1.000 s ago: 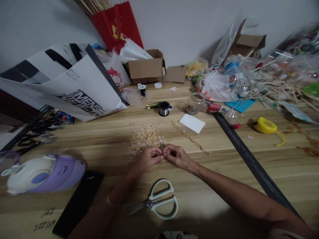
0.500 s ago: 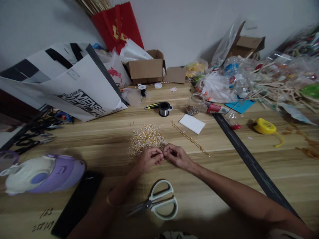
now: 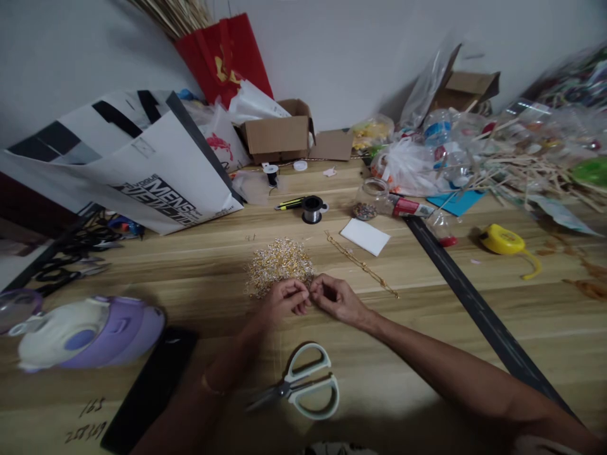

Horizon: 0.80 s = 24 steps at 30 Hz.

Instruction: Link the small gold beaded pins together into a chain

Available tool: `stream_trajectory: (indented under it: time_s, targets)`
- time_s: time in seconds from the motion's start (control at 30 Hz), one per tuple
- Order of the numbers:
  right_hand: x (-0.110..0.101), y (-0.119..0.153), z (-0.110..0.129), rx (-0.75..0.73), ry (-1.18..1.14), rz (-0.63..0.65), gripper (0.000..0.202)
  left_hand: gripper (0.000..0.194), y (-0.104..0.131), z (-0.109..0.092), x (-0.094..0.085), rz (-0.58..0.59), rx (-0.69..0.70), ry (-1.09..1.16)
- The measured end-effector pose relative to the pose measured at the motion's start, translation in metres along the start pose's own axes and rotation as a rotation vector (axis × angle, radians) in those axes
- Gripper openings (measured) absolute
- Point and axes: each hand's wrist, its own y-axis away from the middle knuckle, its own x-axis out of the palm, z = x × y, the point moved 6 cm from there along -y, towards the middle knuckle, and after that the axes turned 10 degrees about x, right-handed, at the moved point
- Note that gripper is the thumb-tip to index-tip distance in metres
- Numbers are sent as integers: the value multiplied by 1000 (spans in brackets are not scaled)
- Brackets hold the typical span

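Note:
At the near edge of a heap of gold and silver beaded strands, my left hand is pinched closed. My right hand meets it fingertip to fingertip, also pinched. Whatever lies between the fingertips is too small to make out. Scissors with pale handles lie on the wooden table, nearer to me than the hands. A thin gold chain stretches out beyond my right hand, beside a folded white paper.
A wire spool and a glass jar of beads stand farther back. On the left are a purple bottle, a black phone-like slab and a large paper bag. A yellow tape measure lies right.
The camera view has shifted slightly, moving the bag and bottle a little in the picture. Both hands keep nearly the same pinched pose beside the heap.

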Motion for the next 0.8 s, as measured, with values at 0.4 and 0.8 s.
stream_trajectory:
  time_s: [0.4, 0.8]
  targets:
    - [-3, -1, 1, -37, 115, -68, 26, 38, 2, -8, 0, 10, 33, 7]
    - [-1, 6, 11, -167, 244, -83, 22, 25, 3, -6, 0, -41, 109, -222]
